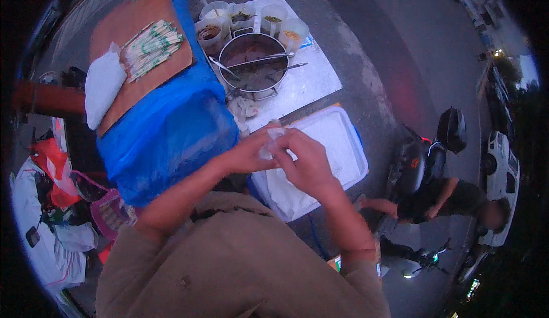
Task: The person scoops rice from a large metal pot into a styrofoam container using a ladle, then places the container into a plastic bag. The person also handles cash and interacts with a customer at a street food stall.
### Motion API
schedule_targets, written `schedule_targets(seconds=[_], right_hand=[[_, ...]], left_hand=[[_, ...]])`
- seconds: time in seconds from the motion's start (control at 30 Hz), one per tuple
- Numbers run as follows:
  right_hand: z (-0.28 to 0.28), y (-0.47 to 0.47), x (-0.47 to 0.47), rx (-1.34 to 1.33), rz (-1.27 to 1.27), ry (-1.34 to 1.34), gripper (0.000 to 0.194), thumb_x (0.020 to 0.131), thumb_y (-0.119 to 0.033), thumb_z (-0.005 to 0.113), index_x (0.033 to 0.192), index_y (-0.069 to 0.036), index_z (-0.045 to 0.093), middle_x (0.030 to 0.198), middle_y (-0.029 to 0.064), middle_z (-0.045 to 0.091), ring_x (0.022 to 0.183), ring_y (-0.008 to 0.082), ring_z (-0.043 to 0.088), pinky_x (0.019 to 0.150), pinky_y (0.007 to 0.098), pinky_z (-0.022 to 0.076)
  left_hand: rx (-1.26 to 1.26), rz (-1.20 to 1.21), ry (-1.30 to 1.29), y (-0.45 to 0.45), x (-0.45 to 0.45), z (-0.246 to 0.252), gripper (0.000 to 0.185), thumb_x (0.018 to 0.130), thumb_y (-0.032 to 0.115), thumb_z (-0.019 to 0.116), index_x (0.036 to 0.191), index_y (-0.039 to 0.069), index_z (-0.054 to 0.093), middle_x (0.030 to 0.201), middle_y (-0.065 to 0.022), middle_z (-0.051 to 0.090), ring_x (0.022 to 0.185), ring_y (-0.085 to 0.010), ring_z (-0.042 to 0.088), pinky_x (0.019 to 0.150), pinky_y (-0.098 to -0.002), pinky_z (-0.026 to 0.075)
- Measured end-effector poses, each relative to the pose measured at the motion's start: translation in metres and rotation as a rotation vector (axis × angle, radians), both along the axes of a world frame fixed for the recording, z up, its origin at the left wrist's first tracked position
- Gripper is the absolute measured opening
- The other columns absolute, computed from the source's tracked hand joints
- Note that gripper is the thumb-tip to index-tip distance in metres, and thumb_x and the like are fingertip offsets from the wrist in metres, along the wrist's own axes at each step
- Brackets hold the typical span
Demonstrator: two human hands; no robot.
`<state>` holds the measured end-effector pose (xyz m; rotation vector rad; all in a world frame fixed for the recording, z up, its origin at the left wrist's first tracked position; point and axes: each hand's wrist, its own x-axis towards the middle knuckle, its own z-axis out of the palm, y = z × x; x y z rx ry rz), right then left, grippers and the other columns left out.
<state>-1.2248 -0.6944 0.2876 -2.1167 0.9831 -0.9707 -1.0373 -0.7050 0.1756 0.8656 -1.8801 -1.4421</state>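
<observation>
Both my hands meet in front of me, with a small piece of thin translucent plastic (pixel 274 135) between their fingers. My left hand (pixel 248 150) grips it from the left, and my right hand (pixel 306 157) pinches it from the right. Beneath the right hand lies a white rectangular tray (pixel 343 146) with a white cloth or sheet (pixel 276 189) in it. Beyond my hands a divided round metal pot (pixel 253 62) holds dark contents, with metal ladles (pixel 268 59) resting in it. A crumpled cloth (pixel 243 108) lies between the pot and my hands.
Several plastic containers (pixel 272 20) of condiments stand behind the pot on a white board (pixel 317 77). At left, paper-wrapped chopsticks (pixel 154 47) and a white bag (pixel 104 88) lie on a brown board (pixel 116 17) by a blue plastic cover (pixel 171 133). A person (pixel 450 198) is beside a scooter (pixel 407 168) at right.
</observation>
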Motion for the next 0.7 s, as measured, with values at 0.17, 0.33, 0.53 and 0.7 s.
schedule_targets(seconds=[0.17,0.33,0.53,0.7], right_hand=[[0.024,-0.004,-0.012,-0.053,-0.056,0.145,0.023,0.085,0.001,0.073,0.105,-0.002,0.064,0.095,0.0159,0.068,0.086,0.0345,0.069,0.071,0.041,0.0559],[0.056,-0.003,-0.007,-0.18,-0.124,0.184,0.024,0.083,0.002,0.075,0.104,-0.003,0.066,0.094,0.0123,0.07,0.079,0.0285,0.07,0.068,0.0361,0.0557],[0.067,-0.007,0.007,-0.274,0.0,0.239,0.024,0.08,0.003,0.071,0.103,-0.006,0.068,0.094,0.0117,0.067,0.083,0.0324,0.068,0.07,0.0404,0.055],[0.054,-0.021,0.03,-0.231,-0.09,0.278,0.017,0.083,0.002,0.07,0.098,-0.006,0.068,0.092,0.0122,0.067,0.082,0.0316,0.068,0.07,0.0396,0.0543]], left_hand=[[0.429,0.152,0.185,0.019,-0.019,-0.006,0.03,0.096,0.021,0.072,0.12,0.007,0.064,0.102,-0.0051,0.068,0.092,-0.0151,0.065,0.085,-0.0328,0.054],[0.683,0.013,0.258,0.027,-0.004,-0.016,0.027,0.103,0.03,0.062,0.109,0.004,0.062,0.09,-0.003,0.065,0.072,-0.0117,0.06,0.061,-0.0274,0.049],[0.973,-0.002,0.325,0.015,0.019,0.01,0.052,0.106,0.053,0.042,0.112,0.004,0.059,0.078,-0.0054,0.06,0.056,-0.012,0.055,0.06,-0.0275,0.049],[0.8,-0.232,0.07,0.005,0.045,0.049,0.043,0.1,0.044,0.062,0.114,0.004,0.057,0.081,-0.0073,0.06,0.061,-0.0161,0.06,0.078,-0.0372,0.056]])
